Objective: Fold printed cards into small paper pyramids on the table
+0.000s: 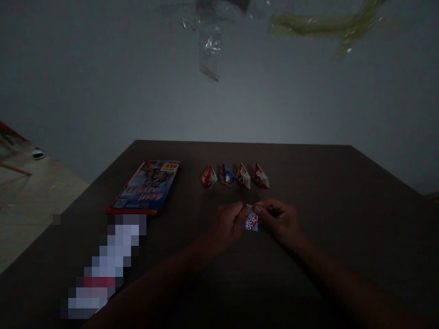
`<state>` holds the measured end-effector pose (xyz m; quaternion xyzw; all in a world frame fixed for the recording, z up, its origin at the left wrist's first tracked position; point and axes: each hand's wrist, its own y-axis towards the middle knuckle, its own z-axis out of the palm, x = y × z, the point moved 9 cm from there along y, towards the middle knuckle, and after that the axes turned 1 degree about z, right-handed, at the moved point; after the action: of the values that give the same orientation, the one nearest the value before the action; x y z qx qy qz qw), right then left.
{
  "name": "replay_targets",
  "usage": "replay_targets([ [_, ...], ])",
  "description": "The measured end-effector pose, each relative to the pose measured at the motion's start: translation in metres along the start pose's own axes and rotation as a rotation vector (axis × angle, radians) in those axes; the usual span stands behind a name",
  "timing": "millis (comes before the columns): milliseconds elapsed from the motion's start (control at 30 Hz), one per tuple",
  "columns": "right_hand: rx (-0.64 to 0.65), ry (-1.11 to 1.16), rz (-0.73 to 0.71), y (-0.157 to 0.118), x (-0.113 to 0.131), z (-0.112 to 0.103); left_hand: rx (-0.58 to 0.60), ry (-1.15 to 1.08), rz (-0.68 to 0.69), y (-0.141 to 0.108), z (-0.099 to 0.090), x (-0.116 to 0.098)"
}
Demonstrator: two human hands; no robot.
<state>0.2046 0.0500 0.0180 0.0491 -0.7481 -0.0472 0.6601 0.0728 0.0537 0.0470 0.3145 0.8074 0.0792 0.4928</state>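
Between both hands is a small folded piece of printed paper [252,221], blue with pink and white lettering. My left hand [229,222] pinches its left upper edge, with the fingers curled. Thumb and fingertips of my right hand [279,220] close on its upper right side. The two hands nearly meet at the top of the paper, and the fingers cover part of it. Just beyond them, several folded paper boats [243,176] stand in a row, printed in red, white and blue.
A stack of printed leaflets [147,186] lies on the dark table [329,178] at the left. Nearer me is a pixelated, pale item [115,260]. Behind the table rises a grey wall [274,100] with peeling tape [308,25]. Wooden furniture legs [15,169] show at far left.
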Motion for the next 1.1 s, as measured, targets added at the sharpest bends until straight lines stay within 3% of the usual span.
replay_targets([
  [200,-0.018,-0.019,-0.034,-0.001,0.006,-0.005,-0.017,-0.001,-0.056,0.003,-0.003,0.011],
  [400,0.058,-0.075,-0.021,0.001,0.004,0.001,0.055,-0.104,-0.113,0.002,0.004,0.020],
  [633,0.178,-0.013,0.003,0.000,0.005,0.013,0.147,-0.155,-0.024,0.000,0.014,0.010],
  [867,0.152,0.021,0.051,0.004,-0.005,0.006,0.130,-0.224,-0.156,0.000,0.017,0.028],
  [933,0.126,0.063,0.102,0.007,-0.015,0.002,0.077,-0.208,-0.099,0.000,0.008,0.025],
  [1000,0.101,0.149,0.156,0.010,-0.023,-0.001,0.036,-0.124,0.087,0.000,-0.003,0.009],
  [1100,0.085,0.311,0.245,0.011,-0.033,-0.001,0.107,0.149,0.335,-0.005,0.000,-0.013],
])
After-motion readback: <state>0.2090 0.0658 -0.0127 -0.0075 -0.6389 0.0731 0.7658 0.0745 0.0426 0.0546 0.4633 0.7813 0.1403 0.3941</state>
